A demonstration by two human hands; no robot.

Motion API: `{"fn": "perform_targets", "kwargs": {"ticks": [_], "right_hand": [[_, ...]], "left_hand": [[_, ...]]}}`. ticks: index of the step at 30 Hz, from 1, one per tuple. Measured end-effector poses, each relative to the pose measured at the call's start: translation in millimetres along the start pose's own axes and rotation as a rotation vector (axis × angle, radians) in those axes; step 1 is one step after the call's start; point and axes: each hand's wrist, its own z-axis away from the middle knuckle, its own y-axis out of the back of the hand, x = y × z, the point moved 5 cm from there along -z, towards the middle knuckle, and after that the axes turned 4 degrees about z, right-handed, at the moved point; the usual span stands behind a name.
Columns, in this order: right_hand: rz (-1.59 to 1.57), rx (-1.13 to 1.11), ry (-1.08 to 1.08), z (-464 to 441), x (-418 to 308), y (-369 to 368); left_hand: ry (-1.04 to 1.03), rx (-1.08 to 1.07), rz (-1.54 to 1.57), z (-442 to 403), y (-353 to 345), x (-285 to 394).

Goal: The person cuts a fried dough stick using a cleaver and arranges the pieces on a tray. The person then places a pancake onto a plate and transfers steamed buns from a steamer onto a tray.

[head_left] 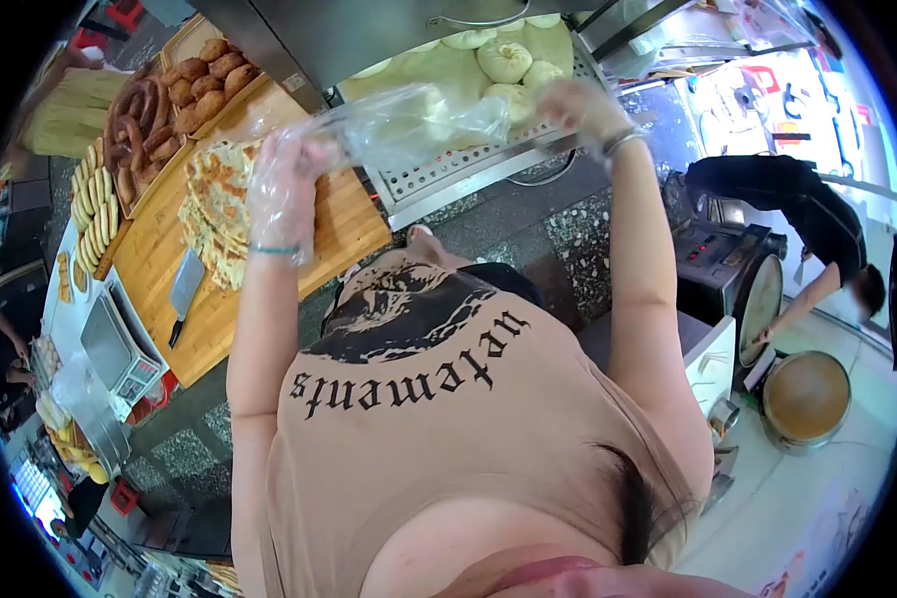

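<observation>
A clear plastic glove covers my left hand (281,189), whose fingers are closed on one end of a clear plastic bag (409,125). This hand is over the right edge of a stack of browned flatbreads (214,204) on a wooden board (344,224). The bag stretches across toward my right hand (583,112), which looks gloved too. Motion blur smears the right fingers, so their grip on the bag cannot be made out. Pale round buns (505,62) lie on a cloth in a perforated metal tray (468,177) beside the right hand.
A cleaver (184,289) lies on the board, left of the flatbreads. Brown fried pieces (207,85) and twisted dough (135,130) fill trays at upper left. A scale (120,339) stands lower left. At right, a person in black (787,194) bends near a round pan (762,299).
</observation>
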Motion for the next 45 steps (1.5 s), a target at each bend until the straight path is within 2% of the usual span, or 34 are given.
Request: {"fn": "perform_targets", "kwargs": {"ticks": [1, 2, 4, 5, 6, 8, 9, 13, 16, 18, 22, 25, 27, 29, 30, 31, 32, 34, 35, 36, 38, 39, 41, 42, 44, 45], "right_hand": [[-0.378, 0.215, -0.263, -6.3, 19.0, 23.9], [-0.374, 0.22, -0.263, -36.7, 51.0, 31.8], [0.239, 0.354, 0.071, -61.2, 20.9, 39.4], [0.458, 0.135, -0.033, -58.6, 29.3, 31.2], [0.461, 0.133, -0.031, -62.5, 23.6, 23.3], [0.532, -0.029, 0.159, -67.9, 19.6, -0.8], [0.758, 0.028, 0.119, -67.9, 19.9, -6.2], [0.795, -0.054, 0.043, -70.1, 24.7, 6.8], [0.616, -0.06, -0.075, -89.5, 62.2, 8.4], [0.295, -0.016, -0.091, -98.9, 76.3, 9.4], [0.424, -0.121, -0.139, -89.7, 67.3, 12.0], [0.386, -0.118, -0.046, -76.6, 48.9, 11.9], [0.212, -0.089, -0.139, -54.9, 42.4, 21.5], [-0.347, 0.002, -0.151, -51.1, 68.3, 27.5], [-0.739, -0.127, -0.184, -50.0, 63.0, 19.9], [-0.955, -0.199, -0.147, -35.4, 40.7, 15.0], [-1.17, -0.273, -0.109, -16.8, 8.3, 9.4], [-1.758, -0.483, -0.087, 2.7, -77.4, -37.9], [-0.979, -0.323, 0.421, 9.9, -114.5, -52.0], [-0.149, -0.13, 0.813, 23.1, -153.4, -76.4], [-1.086, -0.542, -0.149, 18.4, -186.2, -145.2], [-1.092, -0.54, -0.149, 13.7, -196.5, -151.1], [-0.712, -0.528, -0.139, -2.3, -200.7, -153.3], [-0.711, -0.529, -0.139, -9.5, -199.0, -151.3], [0.033, -0.336, 0.275, -25.5, -200.6, -140.8], [0.65, -0.039, 0.52, -27.8, -193.4, -137.5]], "left_hand": [[-0.001, -0.004, 0.006, 7.9, -10.0, 3.7], [0.06, 0.065, -0.094, 18.6, -21.3, 9.1], [0.12, 0.142, -0.192, 28.2, -23.8, 11.8], [0.148, 0.113, -0.202, 29.4, -23.1, 10.6], [0.177, 0.084, -0.214, 30.3, -22.1, 9.8], [0.149, 0.052, -0.14, 27.2, -17.5, 13.8], [0.122, 0.016, -0.069, 25.2, -17.0, 16.2], [0.117, -0.026, 0.169, 23.7, -17.6, 18.1], [0.109, -0.007, 0.175, 26.1, -16.3, 19.0], [0.11, -0.017, 0.193, 26.3, -16.2, 18.8], [0.115, -0.013, 0.181, 28.2, -21.3, 22.7], [0.115, 0.008, 0.113, 29.6, -28.9, 27.6], [0.054, 0.041, -0.093, 33.8, -37.8, 38.5], [0.037, 0.001, -0.117, 32.4, -31.0, 40.2], [0.034, -0.059, -0.14, 33.6, -29.5, 41.1], [0.053, -0.075, -0.185, 37.1, -28.9, 40.8], [0.048, -0.068, -0.186, 39.2, -30.6, 44.2], [0.115, -0.081, -0.383, 42.8, -38.4, 47.0], [0.095, -0.108, -0.337, 41.1, -41.6, 46.7], [0.092, -0.111, -0.342, 41.3, -45.2, 48.7], [0.119, -0.124, -0.408, 42.0, -52.5, 51.7], [0.104, -0.098, -0.377, 39.9, -51.1, 48.9], [0.146, -0.129, -0.378, 42.6, -38.9, 47.2], [0.187, -0.161, -0.381, 44.8, -35.4, 45.6], [0.197, -0.166, -0.398, 48.4, -37.7, 43.5], [0.207, -0.173, -0.417, 49.9, -39.0, 42.0]]}}
